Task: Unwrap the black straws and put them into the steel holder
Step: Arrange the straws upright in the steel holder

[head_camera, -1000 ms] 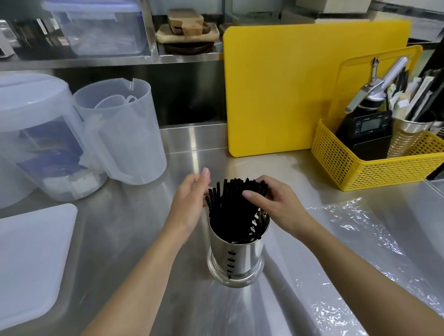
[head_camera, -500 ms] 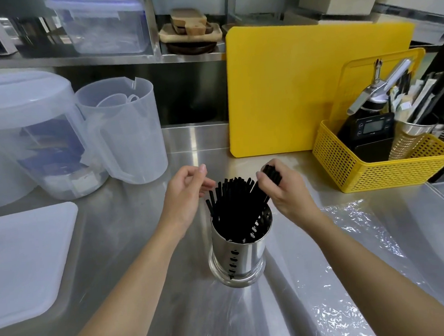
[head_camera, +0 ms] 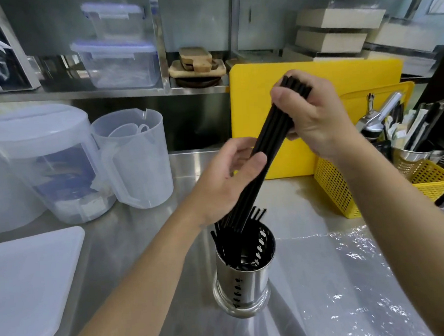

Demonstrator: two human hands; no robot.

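A perforated steel holder [head_camera: 245, 286] stands upright on the steel counter, with several black straws leaning inside it on its left side. A bundle of black straws [head_camera: 271, 139] is raised above the holder and slants up to the right, its lower ends near the holder's rim. My right hand [head_camera: 314, 120] grips the bundle's upper end. My left hand [head_camera: 229, 177] is wrapped around the bundle's lower half. A sheet of clear plastic wrap [head_camera: 347, 284] lies flat on the counter to the right of the holder.
A yellow cutting board [head_camera: 340, 77] leans at the back. A yellow basket [head_camera: 336, 186] with utensils sits at right. Two clear pitchers [head_camera: 137, 157] stand at left, with a white tray [head_camera: 28, 283] in front. A shelf with plastic boxes runs behind.
My right hand has lifted a bundle of straws out of the holder, up and to the right. My left hand has closed around the bundle. Fewer straws stand in the holder.
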